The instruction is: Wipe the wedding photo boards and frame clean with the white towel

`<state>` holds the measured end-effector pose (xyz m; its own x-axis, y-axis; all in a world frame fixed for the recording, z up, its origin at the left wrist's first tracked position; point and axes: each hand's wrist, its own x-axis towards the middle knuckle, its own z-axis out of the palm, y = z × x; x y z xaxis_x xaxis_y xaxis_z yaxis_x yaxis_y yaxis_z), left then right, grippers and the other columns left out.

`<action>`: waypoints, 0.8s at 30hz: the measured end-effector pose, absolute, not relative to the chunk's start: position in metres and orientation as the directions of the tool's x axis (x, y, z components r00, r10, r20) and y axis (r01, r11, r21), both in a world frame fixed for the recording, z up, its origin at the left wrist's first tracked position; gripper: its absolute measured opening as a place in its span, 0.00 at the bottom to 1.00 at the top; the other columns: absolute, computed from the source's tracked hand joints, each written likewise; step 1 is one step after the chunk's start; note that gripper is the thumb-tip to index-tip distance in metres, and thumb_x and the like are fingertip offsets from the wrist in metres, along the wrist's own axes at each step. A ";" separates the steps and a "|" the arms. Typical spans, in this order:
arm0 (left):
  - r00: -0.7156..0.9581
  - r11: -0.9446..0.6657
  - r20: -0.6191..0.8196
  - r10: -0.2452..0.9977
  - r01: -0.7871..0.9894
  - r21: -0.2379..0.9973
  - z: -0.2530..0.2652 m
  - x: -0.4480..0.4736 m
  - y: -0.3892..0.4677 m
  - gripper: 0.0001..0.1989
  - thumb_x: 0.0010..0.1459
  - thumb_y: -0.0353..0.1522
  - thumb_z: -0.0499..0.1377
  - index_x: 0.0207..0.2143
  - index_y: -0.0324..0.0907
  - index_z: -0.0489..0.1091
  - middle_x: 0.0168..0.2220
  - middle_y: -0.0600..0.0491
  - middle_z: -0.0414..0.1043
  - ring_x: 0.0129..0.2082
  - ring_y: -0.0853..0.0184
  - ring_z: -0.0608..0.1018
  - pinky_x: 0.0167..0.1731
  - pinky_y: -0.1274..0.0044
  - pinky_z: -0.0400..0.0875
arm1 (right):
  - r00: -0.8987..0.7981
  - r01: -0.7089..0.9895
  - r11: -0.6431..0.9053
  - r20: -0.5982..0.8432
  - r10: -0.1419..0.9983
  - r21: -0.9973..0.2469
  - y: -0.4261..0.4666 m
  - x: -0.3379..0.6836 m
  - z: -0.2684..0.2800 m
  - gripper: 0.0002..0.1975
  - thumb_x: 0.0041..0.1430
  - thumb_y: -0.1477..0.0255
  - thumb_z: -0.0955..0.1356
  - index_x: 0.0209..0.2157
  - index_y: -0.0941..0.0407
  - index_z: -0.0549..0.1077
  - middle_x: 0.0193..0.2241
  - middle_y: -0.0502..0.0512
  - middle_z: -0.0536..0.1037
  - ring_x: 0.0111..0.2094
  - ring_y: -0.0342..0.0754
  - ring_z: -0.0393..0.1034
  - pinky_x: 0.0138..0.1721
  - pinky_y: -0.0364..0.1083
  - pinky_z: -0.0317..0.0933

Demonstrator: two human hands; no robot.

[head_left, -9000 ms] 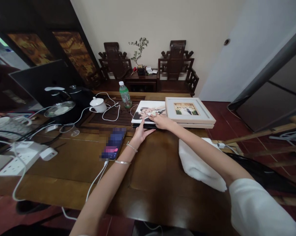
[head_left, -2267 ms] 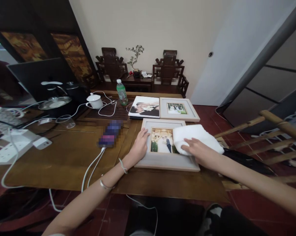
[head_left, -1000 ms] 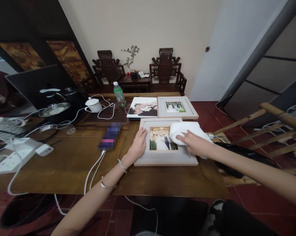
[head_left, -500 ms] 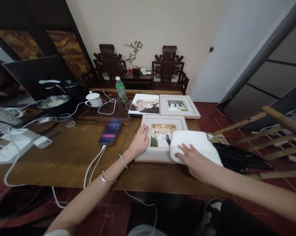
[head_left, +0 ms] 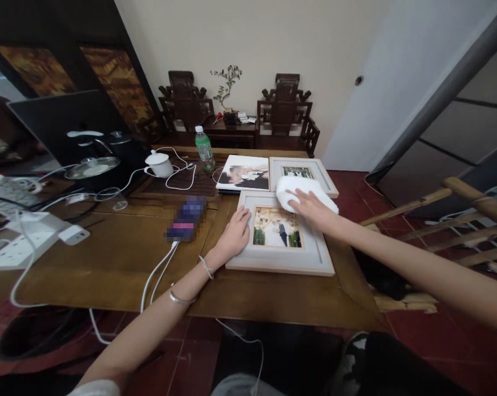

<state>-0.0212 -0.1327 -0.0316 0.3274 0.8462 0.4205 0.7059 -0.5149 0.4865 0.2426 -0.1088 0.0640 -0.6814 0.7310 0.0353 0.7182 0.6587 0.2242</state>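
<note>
A light-coloured picture frame (head_left: 290, 263) with a photo in its middle lies flat near the table's front edge. My left hand (head_left: 235, 234) grips its left side, fingers over the border and the thumb lower down. A folded white towel (head_left: 327, 201) is under my right hand (head_left: 308, 208), whose fingers press on it at the frame's upper right corner. Part of that corner is hidden by the towel. Behind it lies a second picture frame (head_left: 326, 177), partly covered by the towel. Left of that one sits a white-bordered photo album or panel (head_left: 248, 160).
A phone (head_left: 186, 219) with a charging cable lies left of the frame. Farther back stand a green-labelled bottle (head_left: 205, 149) and a lidded white cup (head_left: 159, 164). Power strip (head_left: 23, 247), pot (head_left: 92, 171) and cables crowd the left. A wooden chair (head_left: 479, 206) stands at right.
My right hand and the towel have moved up and left, from the frame's lower right to its upper right corner. The frame's right side is now uncovered. My left hand stays put.
</note>
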 end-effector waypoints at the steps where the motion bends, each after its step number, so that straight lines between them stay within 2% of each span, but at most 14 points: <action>1: 0.327 -0.517 0.425 0.844 0.706 0.484 -0.032 -0.021 -0.133 0.21 0.59 0.25 0.48 0.55 0.34 0.64 0.58 0.40 0.62 0.64 0.55 0.57 0.62 0.59 0.56 | -0.684 0.713 0.658 0.036 0.728 0.243 -0.102 0.242 0.063 0.34 0.44 0.94 0.56 0.52 0.59 0.65 0.65 0.65 0.50 0.63 0.67 0.45 0.54 0.67 0.53; 5: 0.315 -0.518 0.440 0.841 0.705 0.485 -0.032 -0.022 -0.133 0.21 0.59 0.26 0.47 0.54 0.35 0.64 0.58 0.40 0.62 0.64 0.56 0.58 0.62 0.59 0.55 | -0.667 0.720 0.657 -0.039 0.744 0.224 -0.108 0.234 0.048 0.34 0.45 0.94 0.57 0.52 0.57 0.67 0.64 0.64 0.54 0.62 0.71 0.47 0.52 0.71 0.52; 10: 0.307 -0.506 0.432 0.848 0.712 0.487 -0.032 -0.021 -0.133 0.21 0.59 0.27 0.48 0.55 0.36 0.64 0.59 0.41 0.62 0.64 0.56 0.58 0.62 0.58 0.54 | -0.656 0.725 0.672 -0.144 0.741 0.153 -0.174 0.225 0.045 0.37 0.43 0.92 0.62 0.55 0.56 0.66 0.64 0.67 0.55 0.61 0.73 0.48 0.52 0.71 0.54; 15: 0.312 -0.496 0.413 0.856 0.724 0.480 -0.030 -0.020 -0.134 0.22 0.60 0.27 0.47 0.55 0.32 0.63 0.59 0.38 0.61 0.64 0.55 0.57 0.63 0.59 0.53 | -0.710 0.687 0.723 -0.280 0.646 -0.076 -0.237 0.219 0.069 0.40 0.40 0.92 0.61 0.57 0.55 0.63 0.64 0.63 0.54 0.62 0.67 0.50 0.54 0.63 0.58; 19: 0.322 -0.509 0.421 0.848 0.718 0.475 -0.030 -0.021 -0.134 0.22 0.60 0.27 0.47 0.56 0.34 0.62 0.60 0.41 0.61 0.64 0.56 0.57 0.63 0.59 0.53 | -0.730 0.674 0.729 -0.262 0.632 -0.118 -0.237 0.214 0.067 0.41 0.40 0.92 0.59 0.57 0.55 0.62 0.65 0.62 0.53 0.64 0.66 0.46 0.56 0.64 0.56; 24: 0.336 -0.520 0.424 0.841 0.722 0.457 -0.031 -0.023 -0.133 0.22 0.60 0.27 0.47 0.56 0.35 0.62 0.60 0.41 0.61 0.64 0.56 0.57 0.62 0.58 0.53 | -0.720 0.690 0.724 -0.098 0.687 0.004 -0.171 0.226 0.045 0.37 0.42 0.94 0.57 0.55 0.58 0.64 0.65 0.66 0.51 0.65 0.64 0.41 0.57 0.69 0.49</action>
